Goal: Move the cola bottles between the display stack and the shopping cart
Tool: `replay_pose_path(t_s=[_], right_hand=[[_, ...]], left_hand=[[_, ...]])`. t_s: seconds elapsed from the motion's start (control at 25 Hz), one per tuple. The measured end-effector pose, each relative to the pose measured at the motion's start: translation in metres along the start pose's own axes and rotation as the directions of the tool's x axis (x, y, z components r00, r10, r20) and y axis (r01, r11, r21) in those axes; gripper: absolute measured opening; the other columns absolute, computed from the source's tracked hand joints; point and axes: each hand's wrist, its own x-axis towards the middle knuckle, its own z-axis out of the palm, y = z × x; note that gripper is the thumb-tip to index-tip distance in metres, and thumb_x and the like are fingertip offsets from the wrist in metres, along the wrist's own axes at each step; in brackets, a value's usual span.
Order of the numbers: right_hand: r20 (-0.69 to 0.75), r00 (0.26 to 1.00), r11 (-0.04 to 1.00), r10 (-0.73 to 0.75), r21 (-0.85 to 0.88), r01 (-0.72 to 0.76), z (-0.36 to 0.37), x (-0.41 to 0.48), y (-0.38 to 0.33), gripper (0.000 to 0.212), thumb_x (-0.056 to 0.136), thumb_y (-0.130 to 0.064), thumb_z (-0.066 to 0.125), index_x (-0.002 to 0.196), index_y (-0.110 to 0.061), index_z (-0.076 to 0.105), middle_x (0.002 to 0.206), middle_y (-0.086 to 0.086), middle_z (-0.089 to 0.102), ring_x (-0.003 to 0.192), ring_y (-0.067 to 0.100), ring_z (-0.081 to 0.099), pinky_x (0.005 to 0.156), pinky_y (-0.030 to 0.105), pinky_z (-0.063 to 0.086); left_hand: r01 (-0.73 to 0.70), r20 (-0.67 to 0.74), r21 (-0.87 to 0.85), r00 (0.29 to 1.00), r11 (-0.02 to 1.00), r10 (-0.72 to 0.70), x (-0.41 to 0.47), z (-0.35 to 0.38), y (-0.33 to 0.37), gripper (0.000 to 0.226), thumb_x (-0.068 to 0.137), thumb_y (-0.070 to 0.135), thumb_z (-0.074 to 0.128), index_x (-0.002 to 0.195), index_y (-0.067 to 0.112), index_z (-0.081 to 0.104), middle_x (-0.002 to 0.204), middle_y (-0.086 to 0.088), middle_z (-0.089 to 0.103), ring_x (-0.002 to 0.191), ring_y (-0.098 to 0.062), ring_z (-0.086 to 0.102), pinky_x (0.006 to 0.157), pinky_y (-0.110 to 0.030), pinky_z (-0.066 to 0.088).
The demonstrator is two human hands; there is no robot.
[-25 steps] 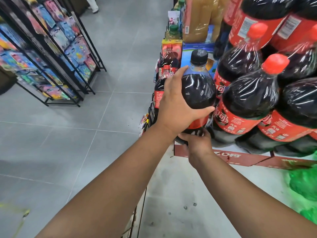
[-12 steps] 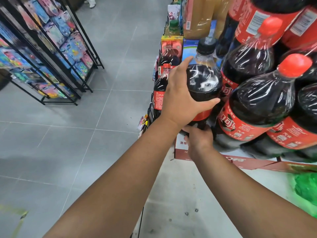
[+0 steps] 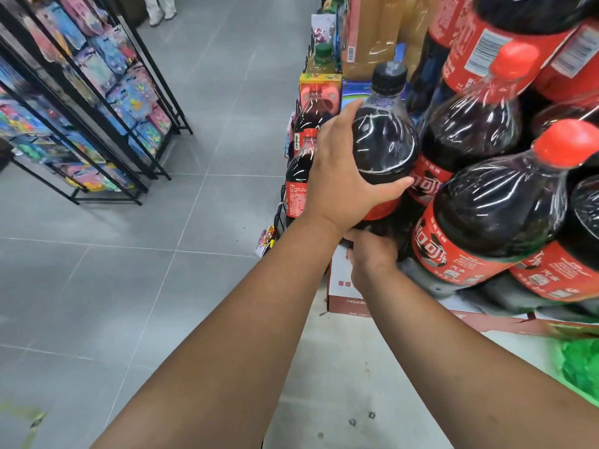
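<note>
Black rack (image 3: 107, 199) of colourful packets, grey tiled floor (image 3: 97, 286), yellow juice bottles (image 3: 372, 30)

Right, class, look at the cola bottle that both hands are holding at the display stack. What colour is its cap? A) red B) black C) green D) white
B: the cola bottle, gripped by the left hand with the right hand at its base, has a black cap; the stacked bottles beside it have red ones.

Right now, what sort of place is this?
Likely a supermarket aisle: shrink-wrapped cola bottles stacked on cartons, a wire rack of hanging packaged goods across the tiled floor, juice bottles behind.
</note>
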Motion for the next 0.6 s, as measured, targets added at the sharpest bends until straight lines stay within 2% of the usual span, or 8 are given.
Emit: replay_pose_path(t_s=[0.04, 0.16, 0.2, 0.28, 0.32, 0.44, 0.6], right_hand=[[-0.008, 1.000, 1.000, -0.005, 0.004, 0.005, 0.003, 0.003, 0.000, 0.093, 0.037, -0.022, 0.078, 0.127, -0.023, 0.053, 0.115, 0.003, 0.072, 0.109, 0.023, 0.067, 0.081, 0.037, 0.055], [0.005, 1.000, 1.000, -0.027, 0.012, 0.027, 0.006, 0.022, 0.003, 0.101, 0.018, -0.033, 0.073, 0.117, -0.029, 0.051, 0.120, 0.002, 0.070, 0.115, 0.021, 0.064, 0.102, 0.039, 0.048], [-0.005, 0.999, 0.999, -0.032, 0.003, 0.032, 0.006, 0.025, 0.004, 0.104, 0.016, -0.034, 0.072, 0.118, -0.025, 0.053, 0.120, 0.004, 0.070, 0.110, 0.021, 0.066, 0.099, 0.038, 0.049], [-0.020, 0.999, 0.999, -0.037, 0.006, 0.037, 0.008, 0.031, 0.006, 0.110, 0.019, -0.028, 0.075, 0.126, -0.017, 0.055, 0.118, 0.009, 0.070, 0.091, 0.022, 0.065, 0.081, 0.035, 0.050], [-0.027, 0.999, 0.999, -0.033, 0.017, 0.033, 0.010, 0.030, 0.004, 0.111, 0.021, -0.025, 0.075, 0.129, -0.018, 0.053, 0.119, 0.009, 0.069, 0.087, 0.022, 0.063, 0.079, 0.034, 0.048], [-0.047, 0.998, 0.998, -0.031, 0.060, 0.034, 0.014, 0.029, -0.002, 0.120, 0.018, -0.027, 0.074, 0.134, -0.031, 0.043, 0.122, 0.003, 0.067, 0.107, 0.023, 0.066, 0.096, 0.041, 0.051], [-0.023, 1.000, 0.998, -0.013, 0.059, 0.014, 0.016, 0.029, -0.005, 0.123, 0.020, -0.025, 0.075, 0.137, -0.034, 0.036, 0.125, 0.004, 0.065, 0.112, 0.027, 0.065, 0.098, 0.044, 0.051]], left_hand=[[-0.003, -0.002, 0.004, 1.000, 1.000, 0.003, 0.001, 0.001, -0.001, 0.111, 0.064, 0.038, 0.095, 0.153, 0.015, 0.033, 0.150, -0.009, 0.040, 0.140, -0.021, 0.040, 0.113, -0.040, 0.043], [-0.008, -0.003, 0.008, 1.000, 1.000, 0.008, 0.007, 0.005, -0.002, 0.111, 0.065, 0.039, 0.095, 0.153, 0.016, 0.033, 0.151, -0.009, 0.040, 0.139, -0.020, 0.041, 0.111, -0.035, 0.041], [-0.004, -0.003, 0.005, 1.000, 1.000, 0.004, 0.009, 0.006, -0.003, 0.111, 0.065, 0.039, 0.095, 0.154, 0.016, 0.033, 0.151, -0.009, 0.040, 0.138, -0.019, 0.041, 0.110, -0.032, 0.039], [0.004, -0.017, 0.006, 1.000, 1.000, -0.004, 0.012, 0.007, -0.004, 0.112, 0.064, 0.038, 0.095, 0.154, 0.015, 0.033, 0.149, -0.009, 0.041, 0.137, -0.017, 0.039, 0.109, -0.026, 0.036], [0.001, -0.028, 0.008, 1.000, 1.000, -0.001, 0.013, 0.008, -0.004, 0.112, 0.064, 0.037, 0.095, 0.154, 0.013, 0.033, 0.149, -0.009, 0.041, 0.137, -0.016, 0.039, 0.110, -0.027, 0.036], [-0.007, -0.022, 0.020, 1.000, 1.000, 0.008, 0.016, 0.009, -0.004, 0.112, 0.065, 0.038, 0.095, 0.154, 0.013, 0.032, 0.151, -0.010, 0.039, 0.141, -0.021, 0.039, 0.115, -0.039, 0.040], [0.010, -0.012, 0.020, 1.000, 1.000, -0.010, 0.017, 0.010, -0.005, 0.112, 0.066, 0.037, 0.095, 0.155, 0.014, 0.031, 0.153, -0.011, 0.037, 0.142, -0.025, 0.039, 0.115, -0.042, 0.040]])
